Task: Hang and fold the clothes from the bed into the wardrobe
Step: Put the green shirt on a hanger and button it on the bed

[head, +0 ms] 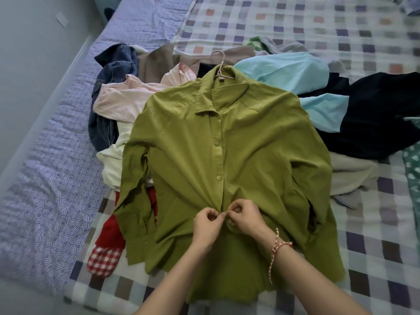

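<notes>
Patterned sheet [45, 178]: purple swirl print, covers the bed's left strip beside the wall.
Denim garment [116, 62]: crumpled at the pile's left edge, partly under a pink garment [122, 98].
Red garment [109, 235]: sticks out from under the shirt's left sleeve; its gingham cuff [103, 261] lies on the checked blanket [318, 19].
Green shirt [250, 144]: spread face up on top of the clothes pile on the bed, collar away from the person, upper buttons fastened.
Hanger [219, 62]: inside the shirt's neck, with the hook poking out past the collar.
Left hand [208, 226]: fingers curled, pinching the shirt's front placket low down.
Right hand [244, 218]: pinching the same spot, its fingertips meeting the left hand's; a red-and-white cord bracelet [280, 246] sits on the wrist.
Light blue garment [284, 71]: right of the collar, partly under the shirt.
Black garment [375, 119]: farther right, spread over the blanket.
</notes>
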Action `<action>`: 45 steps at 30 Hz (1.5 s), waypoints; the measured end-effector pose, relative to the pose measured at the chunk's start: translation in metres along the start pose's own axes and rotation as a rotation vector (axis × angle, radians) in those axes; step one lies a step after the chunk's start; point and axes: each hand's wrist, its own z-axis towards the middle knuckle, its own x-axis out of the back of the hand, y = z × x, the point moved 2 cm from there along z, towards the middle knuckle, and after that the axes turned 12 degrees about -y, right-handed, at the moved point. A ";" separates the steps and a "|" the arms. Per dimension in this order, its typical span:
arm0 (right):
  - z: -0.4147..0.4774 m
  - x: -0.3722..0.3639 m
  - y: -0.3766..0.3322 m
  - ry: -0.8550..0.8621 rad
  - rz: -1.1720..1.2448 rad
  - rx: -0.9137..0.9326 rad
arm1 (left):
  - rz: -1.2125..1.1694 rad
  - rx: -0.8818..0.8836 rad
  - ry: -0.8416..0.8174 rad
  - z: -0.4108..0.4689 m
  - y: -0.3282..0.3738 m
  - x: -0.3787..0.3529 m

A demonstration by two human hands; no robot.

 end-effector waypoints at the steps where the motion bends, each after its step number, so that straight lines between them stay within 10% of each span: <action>1: -0.004 -0.002 0.001 -0.015 0.104 -0.004 | -0.037 -0.012 -0.002 -0.001 0.002 -0.001; 17: -0.037 -0.005 -0.001 0.116 0.478 0.171 | -0.134 -0.037 0.131 -0.020 0.017 -0.012; 31: -0.036 -0.007 -0.008 0.085 0.499 0.114 | -0.315 0.021 -0.137 -0.020 0.021 0.007; 45: -0.035 -0.009 -0.011 0.005 0.579 0.045 | -0.030 -0.073 -0.073 -0.007 0.016 0.010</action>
